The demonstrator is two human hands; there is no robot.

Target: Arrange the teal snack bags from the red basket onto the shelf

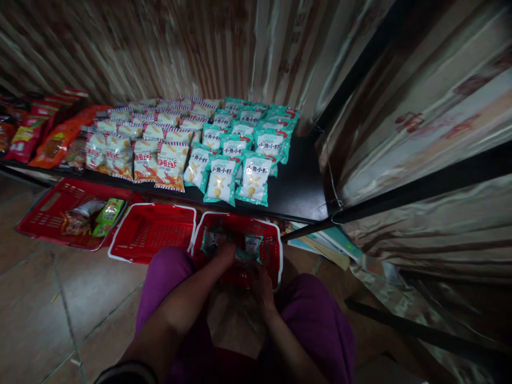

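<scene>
Both of my hands are down in the right-hand red basket [279,250], which has a white rim. Inside it lie several small teal-and-white snack bags, among them one snack bag [253,244] on the right side. My left hand [226,253] reaches in at the middle, beside dark-looking bags at the basket's left. Its fingers are hidden in shadow. My right hand [259,276] is over the near right part, close to the bags' lower edge. The dim light hides whether its fingers grip a bag.
A black shelf [302,176] holds rows of teal snack bags [222,178], white-and-orange snack bags [172,165] and red packets [34,130]. Left of my basket stand a second red basket [154,205] and another red basket [44,213] with a few packets. A dark metal bar [400,194] slants at right.
</scene>
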